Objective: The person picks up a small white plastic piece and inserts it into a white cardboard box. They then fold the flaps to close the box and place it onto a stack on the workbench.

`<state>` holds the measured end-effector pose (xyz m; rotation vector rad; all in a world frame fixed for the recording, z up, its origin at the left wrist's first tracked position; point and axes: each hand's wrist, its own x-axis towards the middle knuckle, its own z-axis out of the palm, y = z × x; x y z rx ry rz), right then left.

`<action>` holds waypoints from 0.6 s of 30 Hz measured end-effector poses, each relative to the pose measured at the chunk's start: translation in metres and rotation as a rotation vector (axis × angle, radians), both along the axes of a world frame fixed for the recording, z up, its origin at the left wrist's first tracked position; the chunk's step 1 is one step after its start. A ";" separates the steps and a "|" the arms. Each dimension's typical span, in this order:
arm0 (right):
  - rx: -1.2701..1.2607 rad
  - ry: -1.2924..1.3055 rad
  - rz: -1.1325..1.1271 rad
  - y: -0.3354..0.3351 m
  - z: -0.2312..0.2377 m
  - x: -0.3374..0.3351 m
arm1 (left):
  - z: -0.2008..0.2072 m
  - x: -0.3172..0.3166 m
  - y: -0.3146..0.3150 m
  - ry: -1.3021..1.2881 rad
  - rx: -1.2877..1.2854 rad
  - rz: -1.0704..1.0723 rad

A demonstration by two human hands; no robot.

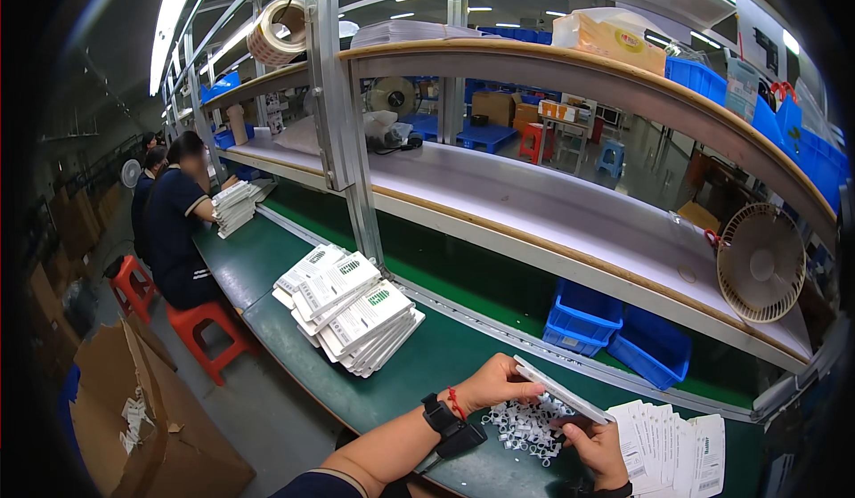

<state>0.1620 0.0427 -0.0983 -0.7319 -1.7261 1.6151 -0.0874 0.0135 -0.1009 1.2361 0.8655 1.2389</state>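
A thin white flat package [563, 391] is held edge-up and tilted between my two hands. My left hand [492, 384] pinches its far left end, thumb along the near side. My right hand [595, 452] grips the lower right end. Directly below lies a heap of small white ring-shaped plastic pieces [517, 428] on the green bench, partly hidden by my hands and the package. Beside my right hand, several similar white packages [663, 452] lie fanned out and overlapping. A tall, uneven stack of white printed packages [356, 311] stands farther left on the bench.
Blue bins [581, 318] sit behind my hands, below a long shelf [499, 197] with a round fan [761, 262] at its right. A metal post [363, 222] rises behind the stack. An open cardboard box [160, 427] and red stools [200, 329] stand left; a person [174, 222] sits along the bench.
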 end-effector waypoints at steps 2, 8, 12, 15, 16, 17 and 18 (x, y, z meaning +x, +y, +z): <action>-0.012 0.006 0.018 -0.001 0.004 0.000 | 0.003 0.001 0.000 -0.066 0.049 0.007; -0.029 0.065 0.073 -0.002 0.005 -0.003 | -0.004 -0.011 0.004 0.107 -0.025 -0.051; -0.024 0.028 0.050 0.002 0.003 0.002 | -0.005 0.005 0.003 0.138 0.143 0.051; 0.014 0.035 0.053 0.002 0.004 0.001 | -0.005 0.004 0.004 0.182 0.158 0.037; 0.014 0.038 0.052 0.003 0.003 0.002 | -0.005 0.004 0.004 0.184 0.158 0.036; 0.118 -0.068 0.068 0.005 0.003 0.003 | -0.005 0.003 0.004 0.188 0.158 0.037; 0.222 -0.174 0.084 0.006 0.002 0.004 | -0.005 0.003 0.004 0.192 0.159 0.038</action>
